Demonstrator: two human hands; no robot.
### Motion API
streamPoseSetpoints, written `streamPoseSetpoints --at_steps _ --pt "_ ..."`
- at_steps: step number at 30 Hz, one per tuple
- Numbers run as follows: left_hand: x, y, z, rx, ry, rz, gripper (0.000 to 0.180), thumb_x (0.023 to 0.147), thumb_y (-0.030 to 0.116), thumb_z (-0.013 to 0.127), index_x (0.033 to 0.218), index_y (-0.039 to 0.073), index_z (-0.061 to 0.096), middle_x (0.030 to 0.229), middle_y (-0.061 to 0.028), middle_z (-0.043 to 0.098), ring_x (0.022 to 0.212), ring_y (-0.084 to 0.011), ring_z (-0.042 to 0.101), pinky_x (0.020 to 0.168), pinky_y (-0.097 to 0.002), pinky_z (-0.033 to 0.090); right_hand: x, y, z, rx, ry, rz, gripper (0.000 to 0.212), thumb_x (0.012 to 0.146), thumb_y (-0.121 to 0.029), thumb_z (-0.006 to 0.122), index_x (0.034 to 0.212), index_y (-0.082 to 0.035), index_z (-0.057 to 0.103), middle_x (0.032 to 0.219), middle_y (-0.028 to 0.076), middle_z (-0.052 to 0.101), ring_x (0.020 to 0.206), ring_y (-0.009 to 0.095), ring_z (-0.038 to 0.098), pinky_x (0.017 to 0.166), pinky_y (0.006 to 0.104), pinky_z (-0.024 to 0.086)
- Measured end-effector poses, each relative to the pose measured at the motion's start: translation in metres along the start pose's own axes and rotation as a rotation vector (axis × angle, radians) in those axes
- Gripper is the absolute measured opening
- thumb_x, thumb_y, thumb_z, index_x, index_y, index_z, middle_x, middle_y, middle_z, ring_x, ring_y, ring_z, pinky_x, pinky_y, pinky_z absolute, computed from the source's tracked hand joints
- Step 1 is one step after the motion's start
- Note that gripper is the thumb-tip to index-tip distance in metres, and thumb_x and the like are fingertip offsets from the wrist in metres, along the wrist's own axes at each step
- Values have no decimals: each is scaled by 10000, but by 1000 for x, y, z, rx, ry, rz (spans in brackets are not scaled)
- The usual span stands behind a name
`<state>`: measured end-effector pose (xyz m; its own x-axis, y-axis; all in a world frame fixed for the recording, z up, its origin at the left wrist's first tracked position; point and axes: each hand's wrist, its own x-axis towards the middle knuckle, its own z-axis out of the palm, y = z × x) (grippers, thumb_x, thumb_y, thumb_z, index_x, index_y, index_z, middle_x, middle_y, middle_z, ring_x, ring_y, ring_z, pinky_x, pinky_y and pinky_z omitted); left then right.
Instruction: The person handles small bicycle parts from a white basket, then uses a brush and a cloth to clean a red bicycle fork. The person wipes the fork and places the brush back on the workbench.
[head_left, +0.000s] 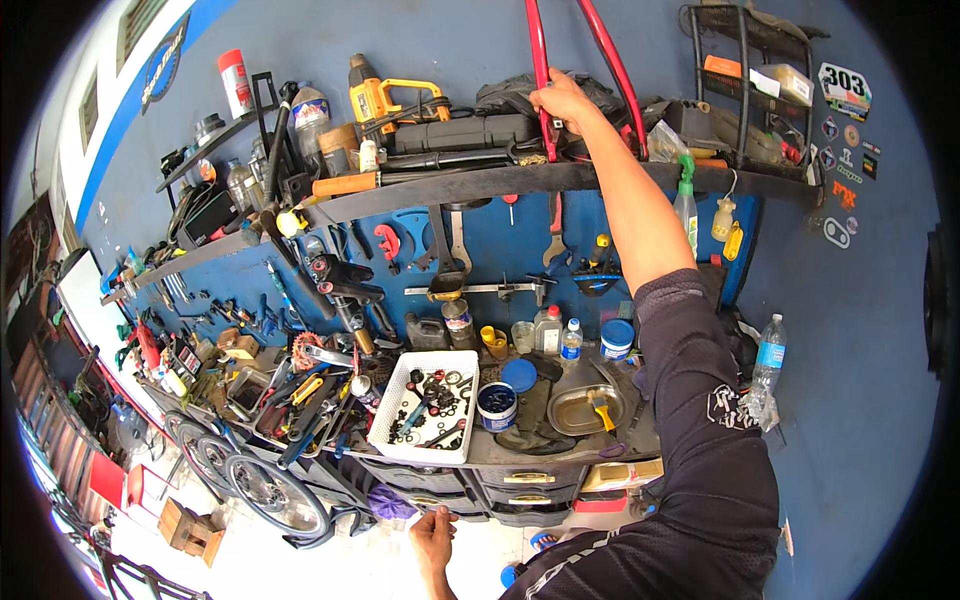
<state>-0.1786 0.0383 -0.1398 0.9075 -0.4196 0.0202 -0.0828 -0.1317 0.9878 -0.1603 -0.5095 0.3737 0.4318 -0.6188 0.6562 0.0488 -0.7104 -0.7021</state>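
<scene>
My right arm reaches up to the high shelf (470, 165). My right hand (563, 102) is closed round the left tube of a red two-tubed bicycle frame part (608, 55), which stands upright with its lower ends at the shelf. The top of that part runs out of view. Behind my hand lies a black plastic bag (508, 92), beside a black case (465, 134). My left hand (433, 540) hangs low in front of the drawers (527, 497), fingers curled in, with nothing visible in it.
Below, the workbench holds a white basket (385, 432) of small parts, a blue-lidded tub (497, 408), a metal tray (560, 412) with a yellow-handled brush and many tools. A yellow heat gun (368, 92) stands on the shelf. Bicycle wheels (275, 495) lean at the lower left.
</scene>
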Motion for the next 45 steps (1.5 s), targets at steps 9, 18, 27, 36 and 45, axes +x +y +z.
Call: streamPoseSetpoints --at_steps 9,18,27,36,45 --pt "3 26 -12 -2 -83 118 449 1039 338 607 800 -26 718 654 -49 663 581 -89 593 544 -244 458 -55 -72 -8 -193 39 -679 804 848 -125 667 1585 -129 344 1275 157 624 1082 236 594 933 356 482" --pt "-53 194 -49 62 -11 802 405 974 332 667 916 -66 719 750 -143 706 622 -214 655 596 -295 495 -310 -55 96 -149 -1019 -683 889 867 -19 659 1623 -260 259 1096 183 571 1002 342 596 922 460 499" --pt "-66 183 -31 772 -84 598 629 841 328 814 1307 -18 573 1093 -208 660 951 -420 629 824 -475 517 -577 93 159 -119 -1146 -987 813 848 -67 657 1542 -356 347 1135 107 589 1068 316 601 896 465 500" --pt "-31 83 -9 -461 -1106 -524 565 972 293 681 1372 -46 471 939 -214 708 701 -298 733 583 -317 582 -595 130 131 -108 -1065 -1002 279 928 -207 552 1183 -278 641 1199 36 620 1202 258 568 1054 468 420" --pt "-20 100 127 -376 -654 -542 300 1056 208 553 1276 20 474 669 -50 503 420 -131 480 391 -273 431 -551 188 22 -144 -874 -387 492 900 -217 665 1375 -119 583 1364 119 548 1357 308 464 1150 467 366"
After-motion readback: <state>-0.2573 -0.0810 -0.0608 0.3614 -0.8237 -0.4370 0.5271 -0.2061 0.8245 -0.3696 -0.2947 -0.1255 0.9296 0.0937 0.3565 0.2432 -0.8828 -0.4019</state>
